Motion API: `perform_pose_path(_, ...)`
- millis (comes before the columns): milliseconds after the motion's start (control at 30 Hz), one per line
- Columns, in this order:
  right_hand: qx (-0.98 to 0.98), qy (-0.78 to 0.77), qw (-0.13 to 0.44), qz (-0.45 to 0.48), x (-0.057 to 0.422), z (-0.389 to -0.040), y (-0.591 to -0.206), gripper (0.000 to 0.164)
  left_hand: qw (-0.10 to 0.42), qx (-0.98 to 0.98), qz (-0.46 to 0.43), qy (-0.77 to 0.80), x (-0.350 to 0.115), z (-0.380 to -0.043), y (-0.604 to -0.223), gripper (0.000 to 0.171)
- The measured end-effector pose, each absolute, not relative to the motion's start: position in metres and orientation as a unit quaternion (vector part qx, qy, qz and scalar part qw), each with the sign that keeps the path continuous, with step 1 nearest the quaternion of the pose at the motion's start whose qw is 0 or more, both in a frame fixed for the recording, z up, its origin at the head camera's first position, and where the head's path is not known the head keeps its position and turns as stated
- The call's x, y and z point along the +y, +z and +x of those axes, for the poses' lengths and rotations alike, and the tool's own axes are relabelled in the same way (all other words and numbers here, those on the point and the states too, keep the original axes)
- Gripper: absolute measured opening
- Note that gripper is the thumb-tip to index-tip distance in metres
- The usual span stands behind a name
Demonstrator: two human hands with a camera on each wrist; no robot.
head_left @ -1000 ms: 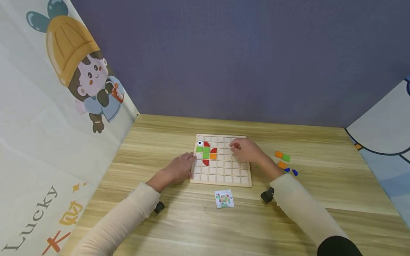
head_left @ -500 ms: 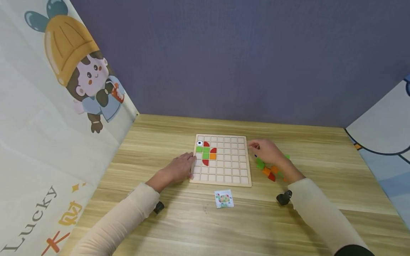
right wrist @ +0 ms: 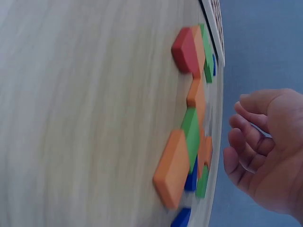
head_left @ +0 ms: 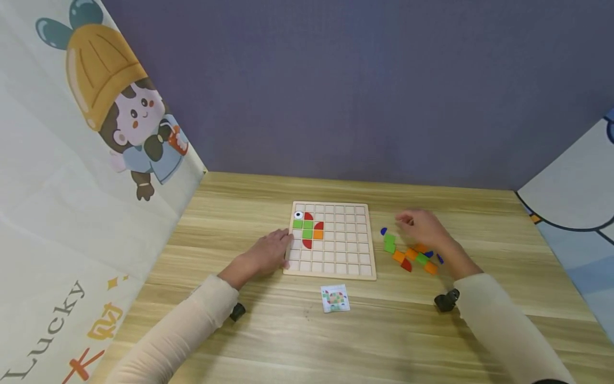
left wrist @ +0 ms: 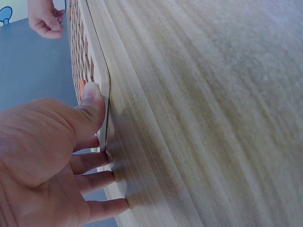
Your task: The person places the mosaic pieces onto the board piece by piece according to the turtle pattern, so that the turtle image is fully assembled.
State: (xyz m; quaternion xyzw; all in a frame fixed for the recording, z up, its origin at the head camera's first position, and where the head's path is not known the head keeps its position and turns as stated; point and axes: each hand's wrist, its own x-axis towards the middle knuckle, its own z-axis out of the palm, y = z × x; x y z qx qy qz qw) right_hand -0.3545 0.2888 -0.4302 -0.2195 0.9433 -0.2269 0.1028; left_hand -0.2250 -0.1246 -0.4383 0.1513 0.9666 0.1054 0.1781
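Lying near right hand [head_left: 425, 228]: blocks [head_left: 411, 254] (mixed colours).

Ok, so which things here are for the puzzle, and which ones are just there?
For the puzzle:
grid board
coloured pieces set in it
loose coloured pieces beside it
small picture card, perhaps the pattern to copy

Just there:
cartoon figure on the left
dark wall at the back

Left arm [head_left: 177, 328] reaches forward, left hand [head_left: 267, 252] low, its fingers [left wrist: 94, 182] straight and spread. Right arm [head_left: 508, 325] reaches forward too, right hand [head_left: 424, 228] raised, its fingers [right wrist: 246, 130] loosely curled.
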Motion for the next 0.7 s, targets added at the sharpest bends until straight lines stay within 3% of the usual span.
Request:
perform_pose_path(367, 0.958, -0.190, 0.081, -0.202, 0.307, -0.348, -0.420, 0.036, 0.181, 0.965, 0.150, 0.117, -0.128, -0.222, -0.435, 0.076)
perform_pose_path(700, 0.967, -0.138, 0.095, -0.191, 0.314, -0.339, -0.412, 0.035, 0.175, 0.964, 0.159, 0.118, -0.130, -0.219, -0.431, 0.075)
